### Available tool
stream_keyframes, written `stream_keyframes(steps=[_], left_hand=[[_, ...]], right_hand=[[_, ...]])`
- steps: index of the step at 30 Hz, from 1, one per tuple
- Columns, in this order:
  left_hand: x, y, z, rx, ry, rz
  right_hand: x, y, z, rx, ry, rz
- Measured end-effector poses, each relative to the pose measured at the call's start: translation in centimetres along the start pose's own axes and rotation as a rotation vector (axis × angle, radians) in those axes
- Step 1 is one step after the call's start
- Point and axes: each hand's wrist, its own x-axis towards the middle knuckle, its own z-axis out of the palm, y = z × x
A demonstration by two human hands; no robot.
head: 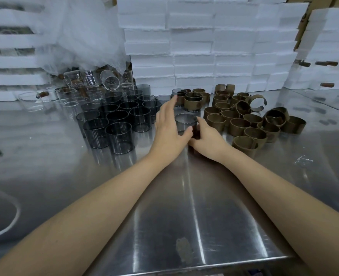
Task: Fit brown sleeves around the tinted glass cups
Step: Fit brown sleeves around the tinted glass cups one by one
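At frame centre, on the steel worktop point(184, 206), one tinted glass cup point(185, 121) stands upright between the hands. The left hand point(167, 128) has straight fingers, thumb against the cup's near wall. The right hand point(207, 140) curls its fingers round the cup's right side. Brown sleeves point(238, 124) cluster just right.

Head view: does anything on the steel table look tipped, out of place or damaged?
Two things stand out. A clear glass cup lies tipped on its side atop the clear cups at the back left. Among the brown sleeves, one open sleeve gapes in a C shape. Nothing looks spilled or broken.
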Motion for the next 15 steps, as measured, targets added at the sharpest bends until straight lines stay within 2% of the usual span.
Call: stream_keyframes(steps=[3, 5, 11, 15], left_hand=[[0.7, -1.2, 0.1, -0.053, -0.136, -0.264], [1.0, -1.7, 0.1, -0.087, -0.191, -0.323], [0.6, -1.7, 0.2, -0.165, -0.187, -0.234], [0.6, -1.4, -0.3, -0.417, -0.150, -0.136]], right_hand=[[0.2, 0.1, -0.1, 0.053, -0.014, 0.014], [0.1, 0.1, -0.1, 0.074, -0.002, -0.016], [0.0, 0.3, -0.3, 0.104, 0.104, -0.082], [-0.2, -0.1, -0.5, 0.164, 0.217, -0.136]])
